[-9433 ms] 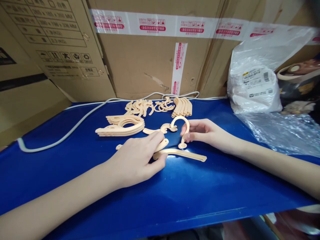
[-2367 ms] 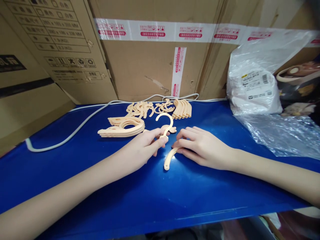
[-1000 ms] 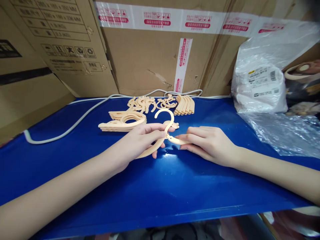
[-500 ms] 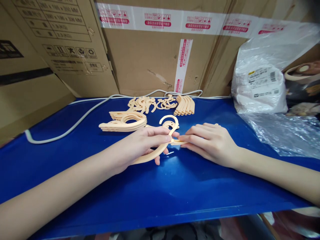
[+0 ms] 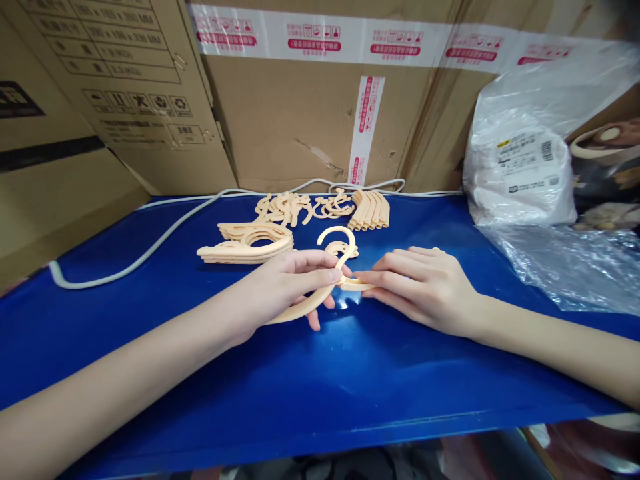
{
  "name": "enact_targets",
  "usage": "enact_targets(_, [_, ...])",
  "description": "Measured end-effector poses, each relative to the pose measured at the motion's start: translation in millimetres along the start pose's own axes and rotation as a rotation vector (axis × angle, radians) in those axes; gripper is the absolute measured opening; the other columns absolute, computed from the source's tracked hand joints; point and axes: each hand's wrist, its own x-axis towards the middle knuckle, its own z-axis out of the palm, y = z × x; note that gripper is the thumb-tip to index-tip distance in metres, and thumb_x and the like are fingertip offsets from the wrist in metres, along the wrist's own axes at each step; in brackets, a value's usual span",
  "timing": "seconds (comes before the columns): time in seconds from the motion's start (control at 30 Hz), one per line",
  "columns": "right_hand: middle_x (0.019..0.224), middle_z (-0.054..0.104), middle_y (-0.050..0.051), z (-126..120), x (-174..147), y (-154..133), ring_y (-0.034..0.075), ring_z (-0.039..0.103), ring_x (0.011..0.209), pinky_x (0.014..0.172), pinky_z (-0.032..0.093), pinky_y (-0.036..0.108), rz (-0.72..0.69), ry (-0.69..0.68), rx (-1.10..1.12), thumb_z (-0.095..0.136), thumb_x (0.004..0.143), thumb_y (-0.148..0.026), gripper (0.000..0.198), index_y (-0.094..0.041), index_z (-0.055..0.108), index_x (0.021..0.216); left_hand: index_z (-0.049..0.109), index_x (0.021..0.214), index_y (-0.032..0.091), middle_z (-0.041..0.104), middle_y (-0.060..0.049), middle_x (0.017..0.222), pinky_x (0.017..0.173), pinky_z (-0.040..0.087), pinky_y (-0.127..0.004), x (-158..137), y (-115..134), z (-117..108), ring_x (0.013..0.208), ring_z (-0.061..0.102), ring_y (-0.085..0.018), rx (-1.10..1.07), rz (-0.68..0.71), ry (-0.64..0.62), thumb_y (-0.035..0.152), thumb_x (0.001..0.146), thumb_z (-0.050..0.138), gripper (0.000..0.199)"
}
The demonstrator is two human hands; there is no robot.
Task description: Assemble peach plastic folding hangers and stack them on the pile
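Between my hands is a cream plastic hanger [image 5: 301, 311] with its curved hook pointing up. My left hand [image 5: 283, 283] is closed around it near the base of the hook, thumb on top. Fingers of my right hand [image 5: 417, 285] pinch a short cream arm [image 5: 353, 285] that meets the hanger at the hook's base; its far end is hidden under those fingers. Just behind the hook lies a small round cream part [image 5: 349, 249] with holes. Left of it, close to my left hand, is a stack of folded cream hangers [image 5: 240, 252].
At the back of the blue table [image 5: 320, 400] lie loose cream hook pieces [image 5: 285, 208] and a row of curved arms [image 5: 371, 210]. A white cable [image 5: 165, 239] runs along the back left. Cardboard boxes [image 5: 300, 113] wall the rear. A plastic-wrapped package [image 5: 523, 167] stands right.
Both hands keep their hold on the hanger. The hook and my left hand have shifted very slightly left; little else differs.
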Motion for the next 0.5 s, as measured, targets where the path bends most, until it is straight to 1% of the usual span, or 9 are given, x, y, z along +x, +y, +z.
enact_targets(0.2, [0.078, 0.069, 0.001, -0.8, 0.6, -1.4, 0.011, 0.057, 0.064, 0.054, 0.036, 0.027, -0.017, -0.001, -0.02, 0.052, 0.098, -0.03, 0.022, -0.017, 0.07, 0.101, 0.067, 0.092, 0.016, 0.062, 0.002, 0.067, 0.047, 0.049, -0.017, -1.1, 2.5, 2.0, 0.05, 0.056, -0.007, 0.071, 0.007, 0.049, 0.03, 0.085, 0.063, 0.017])
enact_targets(0.37, [0.077, 0.068, 0.001, -1.1, 0.5, -0.6, 0.011, 0.057, 0.06, 0.052, 0.036, 0.027, -0.049, 0.0, -0.042, 0.053, 0.098, -0.029, 0.022, -0.016, 0.07, 0.1, 0.069, 0.092, 0.017, 0.061, 0.0, 0.069, 0.05, 0.051, -0.021, -1.1, 2.1, 1.5, 0.058, 0.06, -0.012, 0.125, 0.026, 0.065, 0.037, 0.081, 0.067, 0.022])
enact_targets(0.5, [0.079, 0.069, 0.001, -1.7, 0.1, -1.9, 0.011, 0.059, 0.062, 0.054, 0.039, 0.027, -0.046, -0.019, -0.022, 0.053, 0.098, -0.029, 0.022, -0.016, 0.069, 0.104, 0.07, 0.093, 0.018, 0.061, 0.0, 0.07, 0.051, 0.052, -0.023, -1.5, 1.5, 0.6, 0.061, 0.06, -0.013, 0.152, 0.046, 0.067, 0.04, 0.081, 0.068, 0.025])
